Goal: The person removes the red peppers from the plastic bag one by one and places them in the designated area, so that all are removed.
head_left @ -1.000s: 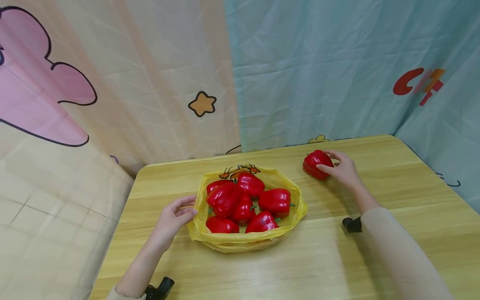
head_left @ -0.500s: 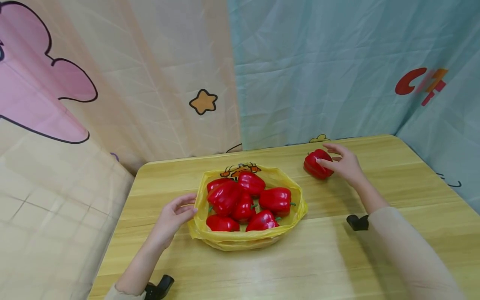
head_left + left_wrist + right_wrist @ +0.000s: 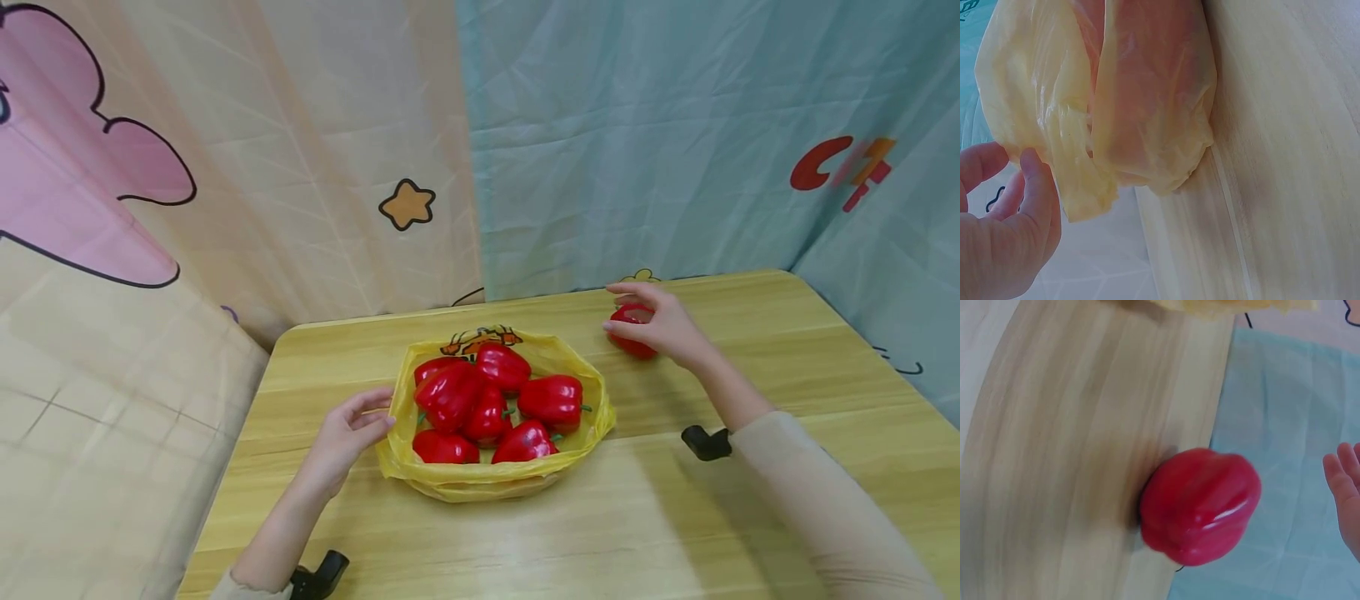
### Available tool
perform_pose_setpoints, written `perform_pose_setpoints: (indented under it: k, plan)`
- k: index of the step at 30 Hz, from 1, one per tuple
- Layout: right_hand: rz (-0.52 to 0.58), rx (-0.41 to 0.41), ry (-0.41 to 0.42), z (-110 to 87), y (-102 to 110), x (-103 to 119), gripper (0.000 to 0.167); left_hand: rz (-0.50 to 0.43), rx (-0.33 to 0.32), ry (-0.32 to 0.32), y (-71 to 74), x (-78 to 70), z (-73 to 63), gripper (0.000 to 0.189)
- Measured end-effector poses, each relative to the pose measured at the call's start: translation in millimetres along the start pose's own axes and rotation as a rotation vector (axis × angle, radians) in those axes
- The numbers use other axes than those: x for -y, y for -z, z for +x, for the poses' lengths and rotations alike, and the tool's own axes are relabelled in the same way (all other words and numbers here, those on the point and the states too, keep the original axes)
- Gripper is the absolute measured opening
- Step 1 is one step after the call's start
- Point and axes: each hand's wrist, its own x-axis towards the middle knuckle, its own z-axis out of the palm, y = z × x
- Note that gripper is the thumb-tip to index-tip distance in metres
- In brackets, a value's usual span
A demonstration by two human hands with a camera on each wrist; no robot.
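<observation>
A yellow plastic bag (image 3: pixel 480 483) stands with its mouth spread wide, and several red bell peppers (image 3: pixel 450 396) lie inside. My left hand (image 3: pixel 348 437) pinches the bag's left rim between thumb and fingers, seen close up in the left wrist view where the bag (image 3: pixel 1154 94) hangs in folds. To the right, a single bell pepper (image 3: pixel 1200 506) lies on the table near its back edge. My right hand (image 3: pixel 660 321) is over this pepper, fingers extended and holding nothing. It hides part of the pepper in the head view; the right wrist view shows a gap between them.
The wooden table (image 3: pixel 300 525) has its back edge against a printed curtain (image 3: pixel 600 167). A black wrist mount (image 3: pixel 705 442) sticks out below the right sleeve, and another mount (image 3: pixel 322 575) below the left.
My right hand has come off the lone bell pepper and shifted left and up over it. The pepper stays on the table. My left hand keeps its place at the bag's rim.
</observation>
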Motion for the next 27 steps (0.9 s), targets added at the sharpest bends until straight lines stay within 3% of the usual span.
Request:
perform_pose_setpoints:
  k: [9, 18, 27]
  plan:
    - [-0.001, 0.102, 0.07, 6.0, -13, 21, 0.055, -0.008, 0.001, -0.005, -0.5, -0.1, -0.5, 0.044]
    - [0.075, 0.216, 0.136, 15.3, -33, 42, 0.05, -0.01, 0.013, -0.008, 0.4, -0.5, -0.7, 0.045]
    - [0.053, 0.322, 0.22, 29.8, -58, 59, 0.048, -0.015, 0.009, -0.008, 1.0, -0.2, -0.3, 0.045]
